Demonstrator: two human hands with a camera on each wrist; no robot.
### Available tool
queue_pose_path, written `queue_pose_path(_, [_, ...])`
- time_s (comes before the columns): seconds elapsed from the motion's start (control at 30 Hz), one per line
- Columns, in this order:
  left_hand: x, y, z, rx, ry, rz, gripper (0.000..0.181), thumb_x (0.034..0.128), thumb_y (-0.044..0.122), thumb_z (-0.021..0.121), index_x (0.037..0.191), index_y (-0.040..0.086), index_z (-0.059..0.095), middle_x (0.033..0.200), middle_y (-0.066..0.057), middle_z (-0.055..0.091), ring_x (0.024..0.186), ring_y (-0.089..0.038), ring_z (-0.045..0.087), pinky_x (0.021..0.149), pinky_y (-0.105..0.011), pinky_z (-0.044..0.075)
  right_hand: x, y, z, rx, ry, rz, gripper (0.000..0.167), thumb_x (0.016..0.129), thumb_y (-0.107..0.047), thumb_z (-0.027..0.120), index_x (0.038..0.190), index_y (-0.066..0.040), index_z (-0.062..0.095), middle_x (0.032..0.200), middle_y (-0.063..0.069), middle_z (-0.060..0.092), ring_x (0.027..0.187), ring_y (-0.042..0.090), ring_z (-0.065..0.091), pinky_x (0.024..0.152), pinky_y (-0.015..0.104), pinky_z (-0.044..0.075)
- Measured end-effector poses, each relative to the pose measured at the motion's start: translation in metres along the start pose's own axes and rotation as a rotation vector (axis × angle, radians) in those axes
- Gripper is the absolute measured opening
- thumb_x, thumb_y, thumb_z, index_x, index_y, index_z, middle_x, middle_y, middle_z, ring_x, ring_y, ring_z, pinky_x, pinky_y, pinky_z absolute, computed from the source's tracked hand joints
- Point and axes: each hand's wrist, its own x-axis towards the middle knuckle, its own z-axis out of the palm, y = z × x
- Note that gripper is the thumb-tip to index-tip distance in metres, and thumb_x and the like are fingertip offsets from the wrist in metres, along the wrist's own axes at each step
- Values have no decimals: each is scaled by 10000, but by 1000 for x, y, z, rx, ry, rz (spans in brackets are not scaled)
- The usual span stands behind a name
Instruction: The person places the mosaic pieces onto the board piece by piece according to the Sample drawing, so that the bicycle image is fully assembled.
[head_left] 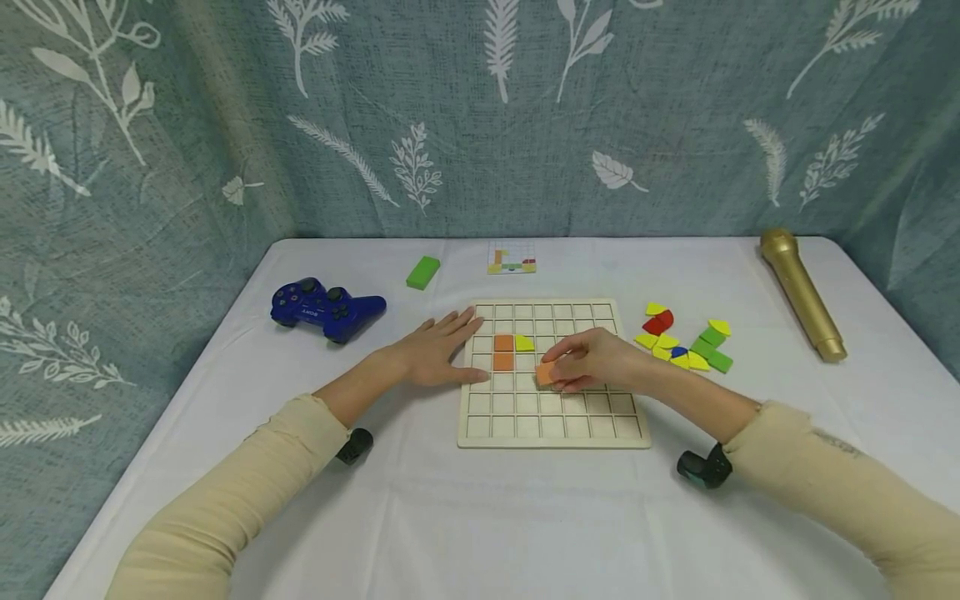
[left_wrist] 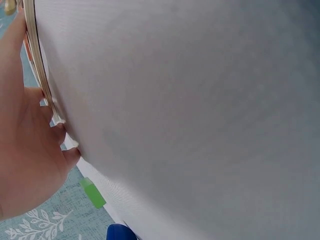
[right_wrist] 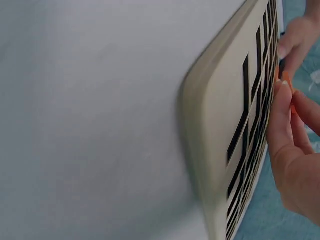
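A square wooden grid board (head_left: 553,427) lies in the middle of the table. Two orange square tiles (head_left: 503,362) sit in its cells one in front of the other, and a yellow quarter-round tile (head_left: 524,343) is beside the farther one. With thumb and fingers, my right hand (head_left: 600,360) pinches another orange tile (head_left: 545,373) over the board's middle; the right wrist view shows this orange tile (right_wrist: 287,79) at the fingertips. My left hand (head_left: 435,350) rests on the board's left edge, fingers straight and thumb spread. The left wrist view shows that hand (left_wrist: 35,135) against the board's side.
Right of the board lie loose yellow, red, blue and green tiles (head_left: 721,361). A gold microphone (head_left: 802,296) lies at the far right, a blue game controller (head_left: 327,310) at the left. Behind the board are a green block (head_left: 423,272) and a small pattern card (head_left: 512,257).
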Motion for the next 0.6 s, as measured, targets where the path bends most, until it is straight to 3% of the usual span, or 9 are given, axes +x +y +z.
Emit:
queue_pose_path(0.23, [1, -2, 1, 9, -8, -8, 940, 892, 684, 437, 1547, 158, 16, 1585, -58, -66, 1437, -277, -24, 1132, -497, 16, 7, -7, 18, -24, 1, -20, 259, 904, -28, 646, 1152, 46, 637, 893, 122, 695, 760, 196, 673, 715, 320, 563])
queue_pose_path(0.6, [1, -2, 0, 19, -6, 9, 926, 902, 675, 427, 1547, 153, 16, 1583, -63, -65, 1436, -285, -15, 1131, -503, 24, 16, -10, 37, 53, 8, -16, 243, 892, 13, 642, 1130, 61, 632, 890, 148, 697, 714, 186, 681, 695, 305, 564])
